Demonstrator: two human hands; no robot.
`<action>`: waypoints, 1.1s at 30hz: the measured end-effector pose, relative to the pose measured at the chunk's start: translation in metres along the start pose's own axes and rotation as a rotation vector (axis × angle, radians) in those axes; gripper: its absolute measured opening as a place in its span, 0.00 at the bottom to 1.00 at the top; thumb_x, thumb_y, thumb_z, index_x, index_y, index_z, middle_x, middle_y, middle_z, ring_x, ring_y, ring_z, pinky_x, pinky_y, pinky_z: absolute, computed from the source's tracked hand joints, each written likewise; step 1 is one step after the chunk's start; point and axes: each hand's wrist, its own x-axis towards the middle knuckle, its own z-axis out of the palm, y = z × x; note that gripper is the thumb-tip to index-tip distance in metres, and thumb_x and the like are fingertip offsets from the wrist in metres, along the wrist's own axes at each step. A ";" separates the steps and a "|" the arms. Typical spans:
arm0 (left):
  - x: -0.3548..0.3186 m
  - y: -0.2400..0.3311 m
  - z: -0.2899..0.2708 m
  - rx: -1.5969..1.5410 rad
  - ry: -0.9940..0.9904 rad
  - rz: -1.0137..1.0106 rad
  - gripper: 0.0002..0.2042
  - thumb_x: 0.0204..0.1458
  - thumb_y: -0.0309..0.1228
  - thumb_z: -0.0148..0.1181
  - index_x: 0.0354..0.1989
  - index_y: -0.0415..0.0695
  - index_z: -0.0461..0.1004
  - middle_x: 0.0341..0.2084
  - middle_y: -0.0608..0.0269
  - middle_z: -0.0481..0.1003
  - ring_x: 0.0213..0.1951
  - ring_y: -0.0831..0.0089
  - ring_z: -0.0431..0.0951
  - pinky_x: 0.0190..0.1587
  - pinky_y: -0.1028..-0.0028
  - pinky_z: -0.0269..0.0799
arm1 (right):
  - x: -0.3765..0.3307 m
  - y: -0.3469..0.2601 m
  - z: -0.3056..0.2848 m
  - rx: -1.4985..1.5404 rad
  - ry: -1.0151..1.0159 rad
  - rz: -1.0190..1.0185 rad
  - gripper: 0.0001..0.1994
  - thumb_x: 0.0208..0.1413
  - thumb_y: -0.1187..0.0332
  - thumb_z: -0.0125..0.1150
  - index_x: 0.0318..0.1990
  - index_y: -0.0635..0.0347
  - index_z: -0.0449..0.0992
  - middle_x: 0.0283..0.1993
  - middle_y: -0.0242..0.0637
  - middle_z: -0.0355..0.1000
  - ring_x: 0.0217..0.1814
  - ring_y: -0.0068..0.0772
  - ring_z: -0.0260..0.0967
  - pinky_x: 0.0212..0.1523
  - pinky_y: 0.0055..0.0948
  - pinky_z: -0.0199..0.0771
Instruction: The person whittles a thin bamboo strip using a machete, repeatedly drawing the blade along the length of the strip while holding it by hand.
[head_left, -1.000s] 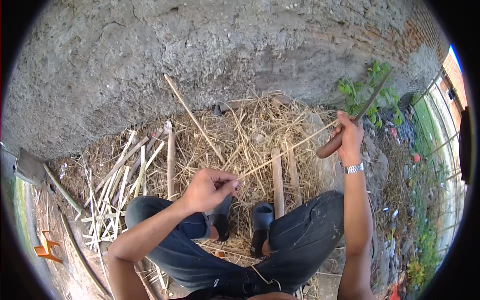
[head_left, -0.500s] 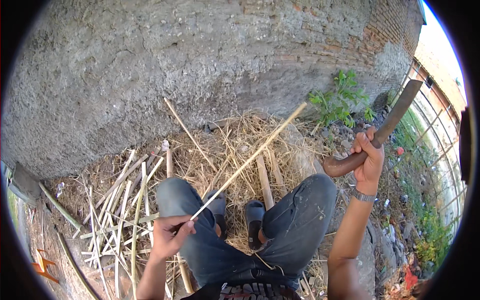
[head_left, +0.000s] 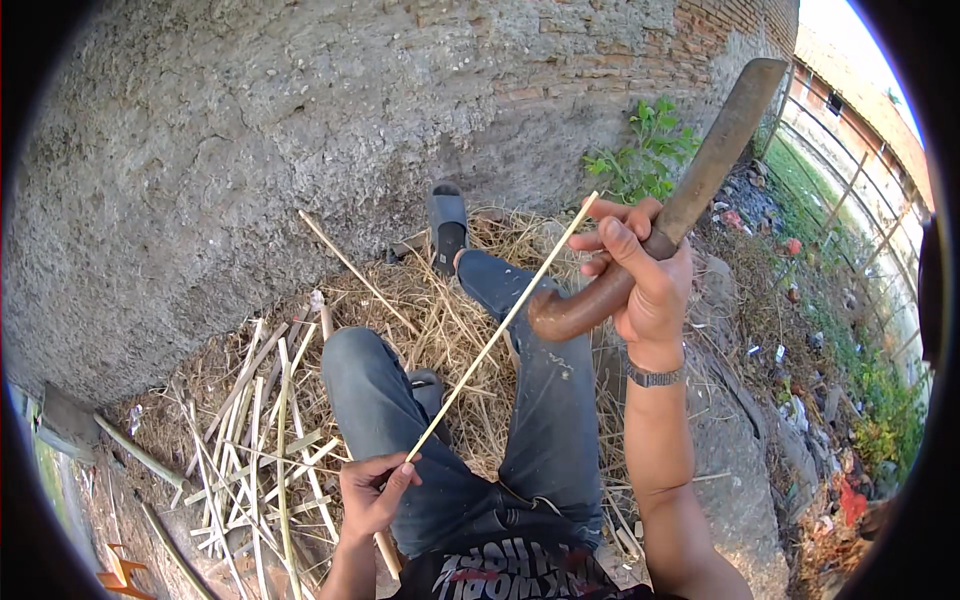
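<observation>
A long, thin, pale bamboo strip (head_left: 490, 345) slants up and to the right across my lap. My left hand (head_left: 372, 492) pinches its near end between thumb and fingers. My right hand (head_left: 650, 285) grips a machete (head_left: 722, 145) by its curved brown wooden handle, the worn blade pointing up to the far right. Its index finger sticks out toward the strip's far tip; whether they touch I cannot tell. My right leg (head_left: 553, 420) reaches out toward the wall, while my left knee (head_left: 357, 370) is bent.
Cut bamboo strips (head_left: 245, 440) lie in a loose pile at the left. Dry straw (head_left: 450, 335) covers the ground below a rough grey wall (head_left: 300, 130). One stick (head_left: 358, 272) lies beyond my left knee. A green plant (head_left: 648, 150) grows by the wall; a bamboo fence (head_left: 850, 190) stands right.
My right hand has come inward with the machete, its fingers now near the strip's far end. My right leg has stretched forward to the wall. The left hand still pinches the strip.
</observation>
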 end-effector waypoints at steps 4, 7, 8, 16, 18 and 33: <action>-0.006 0.002 0.004 0.036 0.038 0.054 0.09 0.62 0.23 0.66 0.45 0.28 0.84 0.24 0.55 0.82 0.22 0.81 0.74 0.25 0.81 0.64 | 0.006 0.016 -0.007 0.064 0.081 -0.093 0.17 0.58 0.78 0.73 0.35 0.55 0.65 0.45 0.52 0.81 0.37 0.43 0.86 0.31 0.34 0.89; -0.009 0.000 0.005 0.095 0.031 0.034 0.09 0.62 0.23 0.66 0.45 0.29 0.84 0.24 0.55 0.82 0.23 0.80 0.76 0.25 0.81 0.65 | 0.003 0.018 -0.020 0.077 0.152 -0.090 0.17 0.58 0.79 0.73 0.36 0.55 0.64 0.44 0.52 0.82 0.34 0.41 0.85 0.30 0.34 0.88; -0.010 0.000 0.008 0.125 0.032 0.027 0.10 0.62 0.24 0.66 0.45 0.29 0.84 0.24 0.55 0.82 0.23 0.80 0.76 0.25 0.81 0.65 | 0.001 0.018 -0.025 0.085 0.176 -0.080 0.18 0.57 0.79 0.73 0.36 0.55 0.64 0.44 0.52 0.83 0.33 0.41 0.85 0.30 0.34 0.88; -0.013 0.001 0.027 0.155 -0.008 -0.030 0.08 0.62 0.22 0.65 0.44 0.29 0.85 0.28 0.54 0.84 0.28 0.77 0.82 0.28 0.82 0.70 | -0.007 0.008 -0.058 0.118 0.060 0.104 0.19 0.56 0.78 0.75 0.37 0.53 0.64 0.38 0.46 0.82 0.32 0.39 0.84 0.29 0.33 0.86; -0.021 -0.002 0.027 0.164 -0.002 -0.034 0.08 0.62 0.22 0.65 0.44 0.29 0.85 0.28 0.54 0.83 0.28 0.77 0.82 0.28 0.82 0.70 | -0.009 0.008 -0.055 0.115 0.078 0.137 0.19 0.56 0.78 0.75 0.37 0.53 0.64 0.35 0.44 0.81 0.32 0.39 0.84 0.29 0.33 0.85; -0.034 -0.010 0.045 -0.023 0.113 -0.108 0.10 0.66 0.23 0.62 0.49 0.29 0.83 0.30 0.59 0.82 0.31 0.79 0.81 0.33 0.82 0.73 | -0.058 0.007 -0.087 -0.320 -0.117 0.075 0.16 0.58 0.79 0.70 0.35 0.58 0.64 0.63 0.65 0.73 0.66 0.62 0.74 0.41 0.30 0.92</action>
